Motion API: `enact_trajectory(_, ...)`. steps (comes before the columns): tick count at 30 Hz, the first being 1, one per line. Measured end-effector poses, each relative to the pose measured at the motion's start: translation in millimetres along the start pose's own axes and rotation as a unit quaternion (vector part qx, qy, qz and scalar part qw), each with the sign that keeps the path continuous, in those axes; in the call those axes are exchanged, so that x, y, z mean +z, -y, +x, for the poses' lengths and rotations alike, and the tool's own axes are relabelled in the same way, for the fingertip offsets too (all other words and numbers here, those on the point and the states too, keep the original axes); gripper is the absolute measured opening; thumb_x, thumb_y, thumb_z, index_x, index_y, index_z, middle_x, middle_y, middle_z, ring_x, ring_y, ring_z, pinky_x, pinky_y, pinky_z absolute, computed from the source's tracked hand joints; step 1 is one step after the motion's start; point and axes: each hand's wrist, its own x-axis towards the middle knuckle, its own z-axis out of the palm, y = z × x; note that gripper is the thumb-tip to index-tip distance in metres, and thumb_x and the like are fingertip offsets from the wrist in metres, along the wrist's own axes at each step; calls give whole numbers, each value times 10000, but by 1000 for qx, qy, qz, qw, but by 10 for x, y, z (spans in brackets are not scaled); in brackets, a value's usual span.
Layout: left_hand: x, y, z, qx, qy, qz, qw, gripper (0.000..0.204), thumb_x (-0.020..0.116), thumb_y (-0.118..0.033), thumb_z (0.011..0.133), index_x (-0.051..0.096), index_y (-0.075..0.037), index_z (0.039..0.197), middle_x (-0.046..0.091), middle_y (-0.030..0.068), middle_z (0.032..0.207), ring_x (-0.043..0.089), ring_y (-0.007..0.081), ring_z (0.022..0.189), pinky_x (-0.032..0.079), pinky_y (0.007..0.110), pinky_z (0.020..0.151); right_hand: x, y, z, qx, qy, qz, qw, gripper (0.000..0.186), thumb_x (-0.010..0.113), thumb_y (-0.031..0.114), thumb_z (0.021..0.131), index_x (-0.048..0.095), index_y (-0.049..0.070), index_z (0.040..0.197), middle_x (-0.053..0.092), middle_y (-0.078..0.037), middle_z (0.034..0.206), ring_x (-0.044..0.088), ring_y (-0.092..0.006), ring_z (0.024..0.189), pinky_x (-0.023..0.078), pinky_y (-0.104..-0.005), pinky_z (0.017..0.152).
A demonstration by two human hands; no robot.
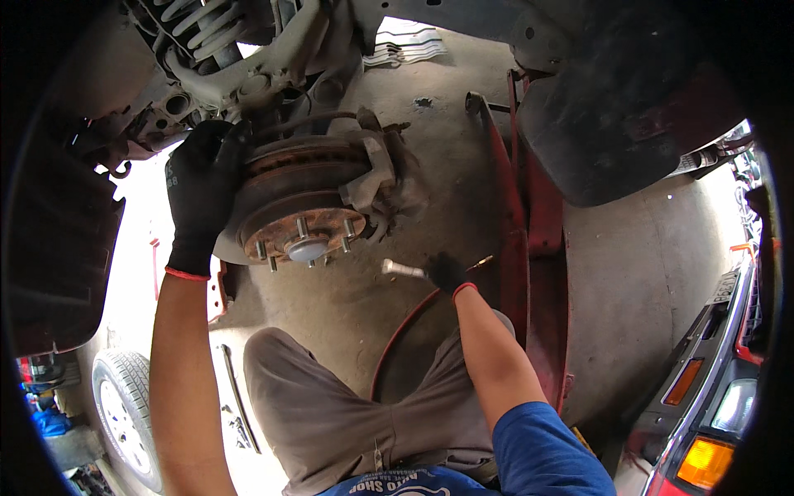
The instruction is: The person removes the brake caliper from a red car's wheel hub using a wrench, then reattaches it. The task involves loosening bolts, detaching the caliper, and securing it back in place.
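My left hand [203,174], in a black glove, is raised to the upper left edge of the rusty brake rotor [281,161], its fingers curled over something I cannot make out. The hub [277,223] has protruding studs and a silver centre cap. A caliper assembly [372,165] sits at the rotor's right. Below and right of the hub, my gloved right hand [447,273] grips a pale cylindrical tool [401,268]. A brass fitting [481,261] shows just beside this hand, and a red hose [405,323] curves down from near it.
Suspension parts [240,83] hang overhead. A red floor jack [542,223] lies to the right under a dark liner [612,132]. A wheel with tyre [120,388] and a long dark bar [240,397] are at lower left. Another vehicle's bumper [678,413] stands at far right. My knees are below the hub.
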Motion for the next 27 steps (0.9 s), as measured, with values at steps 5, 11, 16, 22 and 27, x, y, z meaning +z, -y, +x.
enact_trajectory(5, 4, 10, 24, 16, -16, 62, 998, 337, 665, -352, 977, 716, -19, 996, 693, 108, 747, 612, 140, 648, 473, 317, 637, -353, 209, 86, -7, -274, 293, 916, 340, 552, 304, 1016, 659, 50, 1215, 699, -157, 1104, 700, -338, 1012, 549, -448, 914)
enact_trajectory(11, 3, -23, 9, 26, -4, -15, 1000, 314, 673, -322, 983, 694, -8, 992, 672, 85, 686, 588, 112, 576, 470, 300, 583, -1554, 814, 105, 76, -142, 912, 376, 446, 543, 472, 1047, 626, 139, 1332, 702, -67, 1117, 702, -221, 899, 564, -384, 766)
enact_trajectory(16, 16, 31, 4, 14, 3, -63, 998, 295, 674, -294, 974, 688, -1, 1005, 694, 96, 722, 643, 127, 634, 489, 312, 597, -2058, 980, -70, 98, -247, 880, 394, 492, 540, 432, 1052, 548, 156, 1459, 644, -55, 1296, 662, -169, 1032, 553, -374, 772)
enact_trajectory(22, 29, 142, 13, 41, -18, -16, 999, 297, 683, -311, 941, 709, -24, 1014, 727, 149, 814, 693, 275, 709, 523, 384, 682, -3312, 301, -283, -63, -437, 606, 662, 514, 612, 266, 1007, 513, 107, 1486, 664, -25, 1207, 634, -145, 966, 516, -329, 742)
enact_trajectory(27, 34, 107, -7, -9, -16, 2, 1000, 350, 687, -376, 941, 707, -44, 1052, 720, 156, 829, 701, 298, 748, 534, 414, 691, -4266, 749, -384, -84, -470, 400, 783, 286, 715, 206, 912, 645, 6, 1105, 665, -129, 861, 653, -234, 729, 507, -388, 673)
